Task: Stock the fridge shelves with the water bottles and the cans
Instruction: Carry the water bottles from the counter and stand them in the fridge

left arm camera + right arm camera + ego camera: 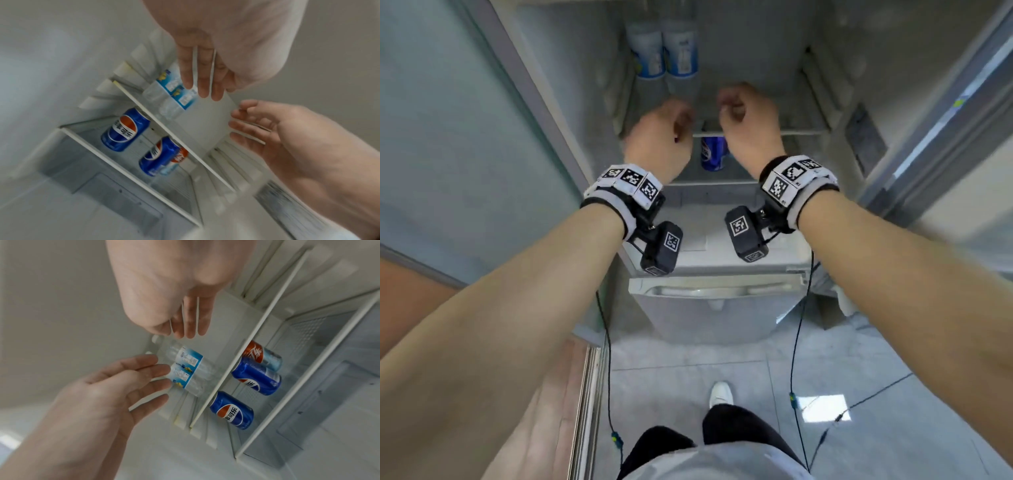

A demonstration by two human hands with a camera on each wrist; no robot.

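Observation:
Two water bottles [663, 51] with blue-white labels stand side by side at the back left of the upper fridge shelf [798, 131]. Below that shelf stand two blue cans [231, 410] [257, 376] and an orange-and-blue can [261, 355]; only one blue can [712, 152] shows in the head view. My left hand [657, 133] hovers at the shelf's front edge, fingers relaxed, holding nothing. My right hand [750, 113] is just to its right above the shelf, also empty. The wrist views show both hands' fingers [201, 73] [185, 321] loose, in front of the bottles [172, 91] without touching them.
The shelf is bare to the right of the bottles. A drawer [715, 308] sits under the can shelf. The open fridge door [945, 120] stands at the right, the fridge's side wall [465, 137] at the left. My shoe [720, 394] is on the tiled floor.

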